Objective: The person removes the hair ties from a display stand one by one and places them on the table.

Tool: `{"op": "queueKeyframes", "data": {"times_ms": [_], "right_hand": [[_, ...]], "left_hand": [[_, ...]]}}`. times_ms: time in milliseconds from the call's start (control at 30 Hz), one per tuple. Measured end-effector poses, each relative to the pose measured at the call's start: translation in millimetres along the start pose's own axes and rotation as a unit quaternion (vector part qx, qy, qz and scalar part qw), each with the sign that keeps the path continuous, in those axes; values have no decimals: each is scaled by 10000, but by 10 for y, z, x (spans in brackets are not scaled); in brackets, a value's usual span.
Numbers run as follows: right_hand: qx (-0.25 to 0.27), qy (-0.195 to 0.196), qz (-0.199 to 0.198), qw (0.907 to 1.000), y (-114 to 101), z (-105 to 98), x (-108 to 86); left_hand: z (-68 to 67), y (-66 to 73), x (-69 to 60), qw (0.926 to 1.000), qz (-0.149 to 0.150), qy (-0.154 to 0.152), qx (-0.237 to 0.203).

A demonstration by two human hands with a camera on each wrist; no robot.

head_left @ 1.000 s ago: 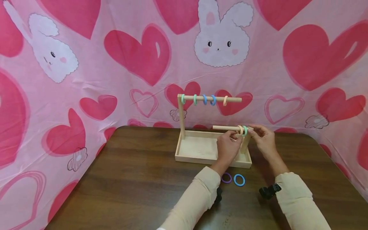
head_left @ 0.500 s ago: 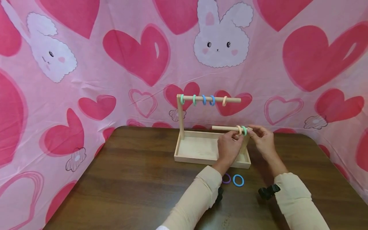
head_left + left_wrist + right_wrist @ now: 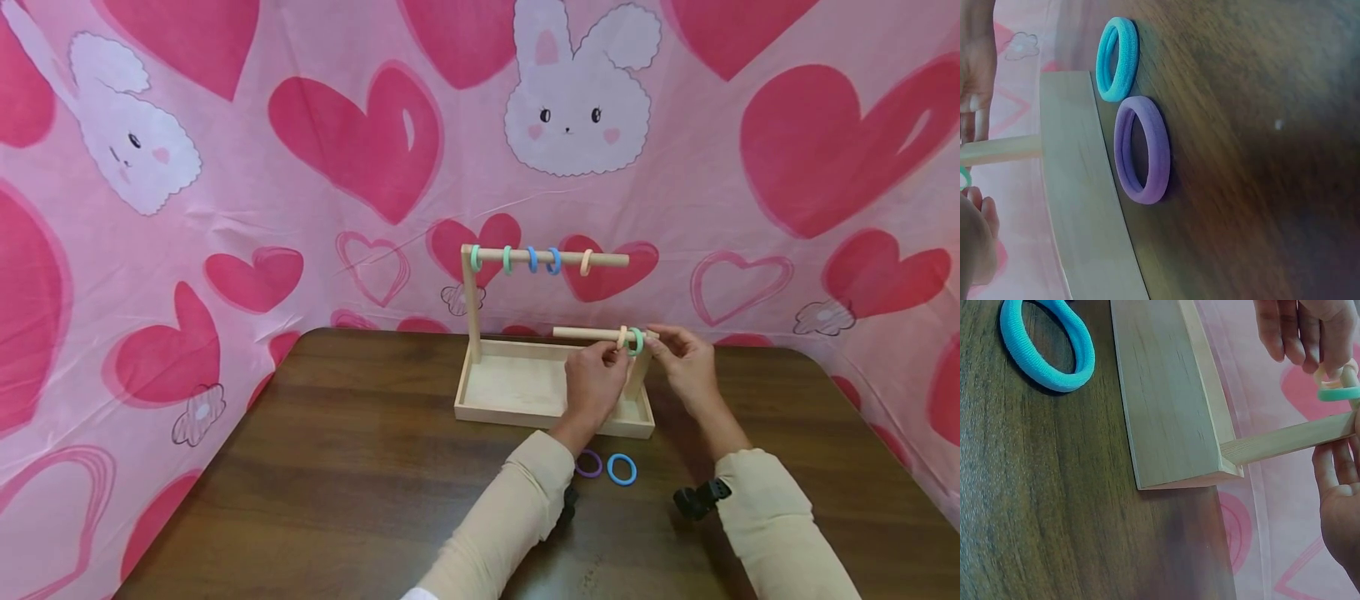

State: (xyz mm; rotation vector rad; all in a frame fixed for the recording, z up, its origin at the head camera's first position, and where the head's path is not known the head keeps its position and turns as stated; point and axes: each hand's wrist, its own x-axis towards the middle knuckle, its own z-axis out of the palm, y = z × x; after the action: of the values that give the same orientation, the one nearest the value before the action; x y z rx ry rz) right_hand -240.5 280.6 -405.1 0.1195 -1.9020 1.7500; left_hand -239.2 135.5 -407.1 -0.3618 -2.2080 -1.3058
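Note:
My left hand pinches the peach hair tie hanging on the lower bar of a wooden stand. Right beside it on the same bar hangs a green hair tie, seen also as a green band in the right wrist view. My right hand grips the stand at the top of its short post, where the bar ends. The left fingertips partly hide the peach tie's lower edge. On the upper bar hang two green, two blue and one peach hair tie.
A purple hair tie and a blue hair tie lie on the brown table before the stand's shallow tray. Behind the table hangs a pink cloth with hearts and rabbits.
The peach hair tie has shifted slightly left along the lower bar with my left fingers. The green one beside it now shows a rounder face. My right hand stays at the post.

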Motion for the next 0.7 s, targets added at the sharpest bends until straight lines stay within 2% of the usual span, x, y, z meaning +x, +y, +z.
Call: {"op": "queueKeyframes", "data": {"times_ms": [200,433,700], "right_hand": [[0,-33,-35,10000,-25,-1,-15],[-12,-86,-52,9999,-41,0,-23],[40,-144,-119,9998,-47,1,-21]], "left_hand": [[-12,-25,6,9999,138,-62,3],[-36,-50,25,9997,112,-202,-103],[-69,-73,33,9995,243,-165,-132]]}}
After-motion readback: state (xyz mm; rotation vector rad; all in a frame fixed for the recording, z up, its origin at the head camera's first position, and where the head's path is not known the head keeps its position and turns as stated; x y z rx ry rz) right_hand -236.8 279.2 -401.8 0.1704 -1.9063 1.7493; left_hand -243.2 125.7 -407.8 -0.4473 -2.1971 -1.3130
